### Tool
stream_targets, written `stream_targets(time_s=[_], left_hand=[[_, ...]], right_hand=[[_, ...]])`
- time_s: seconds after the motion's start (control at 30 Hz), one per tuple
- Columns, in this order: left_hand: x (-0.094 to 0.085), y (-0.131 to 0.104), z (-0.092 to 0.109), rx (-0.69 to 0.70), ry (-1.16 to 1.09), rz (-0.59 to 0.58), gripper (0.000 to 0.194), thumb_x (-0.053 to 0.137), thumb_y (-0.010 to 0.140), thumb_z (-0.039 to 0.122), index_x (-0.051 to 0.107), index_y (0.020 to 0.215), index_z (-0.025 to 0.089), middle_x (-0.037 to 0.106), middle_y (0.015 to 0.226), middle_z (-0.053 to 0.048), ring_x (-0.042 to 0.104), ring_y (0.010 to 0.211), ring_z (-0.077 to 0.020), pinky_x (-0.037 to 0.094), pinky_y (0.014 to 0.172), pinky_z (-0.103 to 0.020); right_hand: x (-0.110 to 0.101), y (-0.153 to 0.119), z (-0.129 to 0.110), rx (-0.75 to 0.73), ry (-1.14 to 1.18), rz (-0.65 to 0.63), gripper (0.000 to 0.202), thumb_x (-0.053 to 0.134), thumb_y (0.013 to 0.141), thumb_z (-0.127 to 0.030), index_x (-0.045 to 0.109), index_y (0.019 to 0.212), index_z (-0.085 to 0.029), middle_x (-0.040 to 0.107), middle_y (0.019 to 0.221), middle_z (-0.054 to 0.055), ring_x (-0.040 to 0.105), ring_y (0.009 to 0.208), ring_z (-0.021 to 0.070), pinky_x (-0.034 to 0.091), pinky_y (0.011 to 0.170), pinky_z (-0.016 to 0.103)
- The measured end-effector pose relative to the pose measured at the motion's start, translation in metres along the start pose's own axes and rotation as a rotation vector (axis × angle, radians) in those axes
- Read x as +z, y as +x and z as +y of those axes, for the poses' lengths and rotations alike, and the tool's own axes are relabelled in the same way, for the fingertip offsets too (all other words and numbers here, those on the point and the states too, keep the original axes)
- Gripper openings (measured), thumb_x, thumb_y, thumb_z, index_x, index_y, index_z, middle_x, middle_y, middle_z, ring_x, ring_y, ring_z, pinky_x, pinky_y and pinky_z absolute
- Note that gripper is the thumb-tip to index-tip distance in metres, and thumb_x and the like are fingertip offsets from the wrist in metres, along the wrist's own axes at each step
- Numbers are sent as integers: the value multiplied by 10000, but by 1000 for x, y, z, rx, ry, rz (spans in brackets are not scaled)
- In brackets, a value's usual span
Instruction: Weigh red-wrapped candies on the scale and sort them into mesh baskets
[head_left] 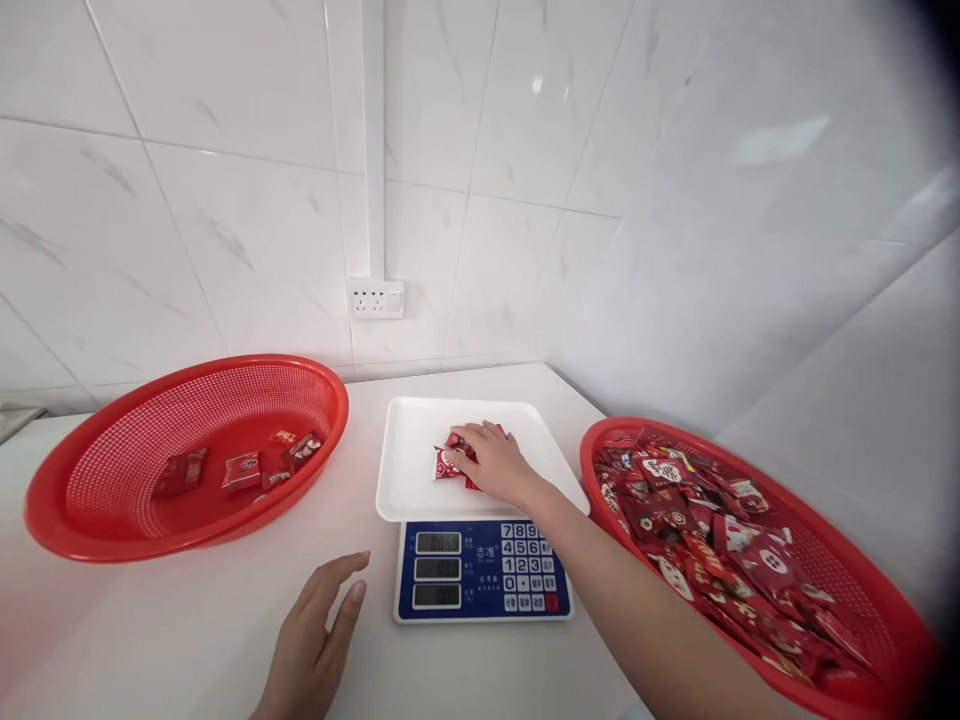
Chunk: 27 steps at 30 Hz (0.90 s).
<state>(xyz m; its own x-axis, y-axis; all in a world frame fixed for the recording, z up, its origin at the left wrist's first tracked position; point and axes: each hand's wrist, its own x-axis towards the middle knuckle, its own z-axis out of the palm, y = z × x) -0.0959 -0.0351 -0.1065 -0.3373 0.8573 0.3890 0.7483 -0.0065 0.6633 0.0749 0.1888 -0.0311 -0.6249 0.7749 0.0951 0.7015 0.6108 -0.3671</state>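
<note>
Over the white weighing tray (409,485) of a digital scale, my right hand (491,460) curls its fingers around several small red snack packets (445,465). The hand covers most of them; one packet with white print pokes out on the left. Below the tray is the scale's blue panel (486,555), with number keys and three displays whose digits I cannot read surely. My left hand (315,625) hovers or rests at the table's near side, left of the panel. Its thumb and fingers are apart, and it holds nothing.
At left stands a red perforated basket (82,540) with several packets (242,470) inside. Another red basket (600,425) at right is heaped with red packets (712,530), close beside my right forearm. A tiled wall with a socket (376,298) rises behind the white table (360,450).
</note>
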Motion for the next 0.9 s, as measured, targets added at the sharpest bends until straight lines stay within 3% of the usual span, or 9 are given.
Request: stream_targets(time_s=[0.13,0.23,0.37,0.47,0.63,0.8,0.9], left_hand=[[0,-5,1,17,-46,-30,247,438,869,371,587,1045,281,671,1017,-22,643,931,-186,544,782,-269],[2,-7,5,-24,-106,14,260,447,862,414,612,1007,274,677,996,-23,644,914,-186,536,783,-263],[6,-7,8,-98,-166,47,293,452,852,459,643,960,265,689,965,-21,639,930,-186,519,803,-257],[9,-7,6,-149,-210,39,296,459,842,474,647,952,275,694,957,-8,641,922,-176,507,817,-247],[11,-6,4,-223,-254,15,316,477,820,494,648,967,272,703,921,-8,647,893,-179,508,796,-244],[10,-4,6,-274,-273,32,340,478,804,518,653,948,265,710,902,-12,656,858,-185,508,789,-251],[11,-3,9,-290,-280,70,362,472,797,537,659,931,258,716,863,-15,663,840,-195,515,768,-257]], right_hand=[[-5,2,7,-168,84,-29,381,457,862,-431,529,1207,-285,531,1275,13,331,1264,291,218,1019,524],[-12,5,12,-233,154,-85,406,511,833,-425,548,1203,-262,542,1266,35,342,1267,270,231,1036,483],[-18,5,15,-178,207,-170,519,543,804,-441,486,1279,-238,437,1370,58,210,1339,280,166,1071,498],[-20,1,14,-112,196,-150,594,545,797,-431,409,1338,-225,335,1432,82,168,1354,271,163,1079,488],[-20,-5,14,-70,229,-107,606,533,807,-413,368,1359,-225,307,1440,97,228,1340,237,226,1073,424],[-23,-5,19,-64,275,-79,622,553,800,-395,346,1366,-241,379,1404,75,354,1277,226,288,1045,399],[-25,-9,19,-50,228,-63,614,530,814,-419,333,1372,-254,342,1427,72,308,1304,228,270,1055,408]])
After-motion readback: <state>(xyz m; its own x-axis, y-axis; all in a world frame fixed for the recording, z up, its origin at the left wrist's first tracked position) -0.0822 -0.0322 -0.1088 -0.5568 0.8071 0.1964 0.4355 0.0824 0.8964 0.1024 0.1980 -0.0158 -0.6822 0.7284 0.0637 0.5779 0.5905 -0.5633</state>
